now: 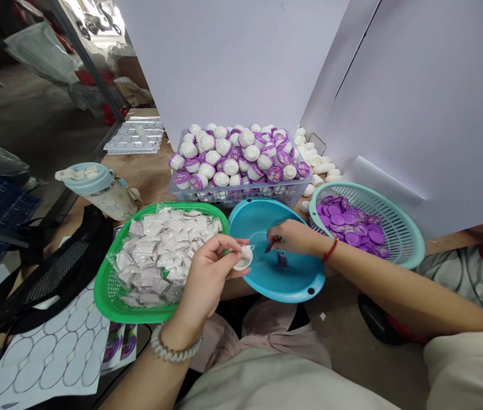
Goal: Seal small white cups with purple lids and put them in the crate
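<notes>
My left hand (215, 262) is closed around a small white cup (244, 259), with a bit of clear plastic packet at its mouth. It is held between the green basket and the blue basin. My right hand (286, 236) reaches into the blue basin (241, 219), its fingers pinched on a small dark purple packet (268, 247). Another dark packet (282, 259) lies on the basin floor just below that hand. To the left, a green basket (103, 293) holds a heap of small clear packets with whitish contents (156, 250).
Behind the basin stands a clear crate (219, 195) heaped with white cups with purple lids (245, 154). A pale teal basket (414, 242) of purple lids (352, 225) is at the right. A tumbler (100, 191), a black mesh bag (60, 270) and printed sheets (53, 353) lie left.
</notes>
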### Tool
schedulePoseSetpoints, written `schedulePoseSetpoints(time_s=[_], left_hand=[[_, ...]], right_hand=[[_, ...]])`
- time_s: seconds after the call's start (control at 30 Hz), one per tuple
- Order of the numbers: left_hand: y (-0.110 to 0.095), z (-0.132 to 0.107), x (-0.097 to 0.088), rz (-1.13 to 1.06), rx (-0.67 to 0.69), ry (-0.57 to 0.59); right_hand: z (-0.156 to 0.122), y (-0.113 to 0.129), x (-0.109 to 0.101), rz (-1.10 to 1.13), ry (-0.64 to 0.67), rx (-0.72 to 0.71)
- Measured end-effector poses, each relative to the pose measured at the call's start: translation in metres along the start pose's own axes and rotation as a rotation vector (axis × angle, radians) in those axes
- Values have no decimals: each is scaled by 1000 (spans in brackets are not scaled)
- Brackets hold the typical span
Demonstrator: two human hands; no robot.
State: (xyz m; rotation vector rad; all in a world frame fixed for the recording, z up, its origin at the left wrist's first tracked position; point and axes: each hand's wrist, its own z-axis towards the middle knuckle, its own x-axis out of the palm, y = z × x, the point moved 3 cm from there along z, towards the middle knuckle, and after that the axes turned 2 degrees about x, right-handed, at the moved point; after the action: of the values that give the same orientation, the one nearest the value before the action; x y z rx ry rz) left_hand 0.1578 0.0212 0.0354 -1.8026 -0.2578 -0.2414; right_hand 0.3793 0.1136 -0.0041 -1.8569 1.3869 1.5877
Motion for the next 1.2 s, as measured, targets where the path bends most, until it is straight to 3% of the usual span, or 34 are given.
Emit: schedulePoseSetpoints(time_s=[0.2, 0.27, 0.33, 0.43, 0.67, 0.8, 0.87, 0.93, 0.97, 1.03, 1.07, 1.1, 1.2], left_hand=[[6, 1, 3, 106, 27, 43], [6, -1, 8, 170, 68, 89], [6, -3, 12, 193, 117, 96], [10, -6, 14, 181, 133, 93], [23, -7, 18, 162, 67, 220], [25, -6, 20, 168, 106, 231], [25, -5, 19, 171, 107, 226], [24, -5, 16, 160, 86, 219], [23, -5, 13, 150, 70, 206], [20, -6, 7, 116, 40, 155], [18, -7, 5, 98, 24, 130], [16, -7, 3, 81, 10, 116], [9, -10, 2, 36, -3, 102]], right_hand=[[-35, 39, -27, 909, -292, -126], [-43, 55, -29, 836, -471, -190], [-51, 72, -28, 558, -635, -277], [-62, 88, -23, 205, -721, -353], [-89, 83, -29, 201, -553, -454], [-104, 81, -27, 156, -443, -481], [-109, 68, -27, 264, -370, -492], [-113, 35, -31, 404, -387, -376], [-114, 10, -34, 427, -429, -244], [-119, -51, -38, 248, -537, 198], [-121, -81, -36, 68, -479, 419], [-122, -108, -33, -64, -336, 566], [-127, -160, -24, -124, -199, 706]])
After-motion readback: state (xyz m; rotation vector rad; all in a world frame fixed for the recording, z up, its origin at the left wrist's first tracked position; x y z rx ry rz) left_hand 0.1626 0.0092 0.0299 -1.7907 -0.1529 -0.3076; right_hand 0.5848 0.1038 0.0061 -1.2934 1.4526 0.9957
